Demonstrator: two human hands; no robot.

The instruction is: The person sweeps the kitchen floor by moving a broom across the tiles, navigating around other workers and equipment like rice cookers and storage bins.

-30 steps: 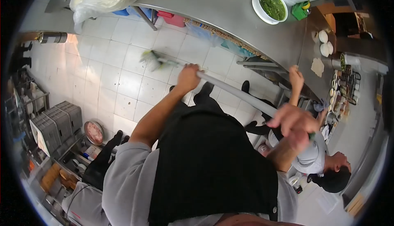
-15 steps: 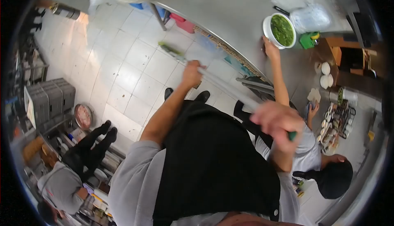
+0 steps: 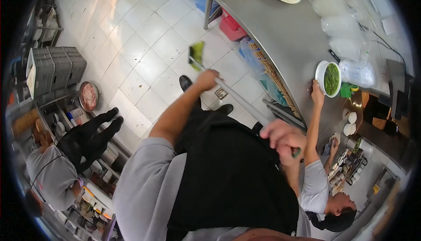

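Both my hands are closed on a broom with a pale handle (image 3: pixel 241 100) and a yellow-green head (image 3: pixel 197 55). My left hand (image 3: pixel 206 80) wraps the handle low down, not far above the head. Near the handle's green-tipped top end, my right hand (image 3: pixel 283 139) has its fingers curled round it, slightly blurred. The broom head is on or just over the white tiled floor (image 3: pixel 149 65), beyond my shoes. Small dark bits of debris lie scattered on the tiles.
At right, a co-worker (image 3: pixel 326 184) reaches to a white bowl of chopped greens (image 3: pixel 332 79) on the steel counter (image 3: pixel 280 26). Another person (image 3: pixel 57 171) stands at left, near a grey crate (image 3: pixel 57 70) and a pan of meat (image 3: pixel 89 96). A red bin (image 3: pixel 231 25) sits beneath the counter.
The view has turned and shifted. My broom's head now appears farther right, its bristles at a different angle. My feet stand farther apart. Both hands keep their hold.
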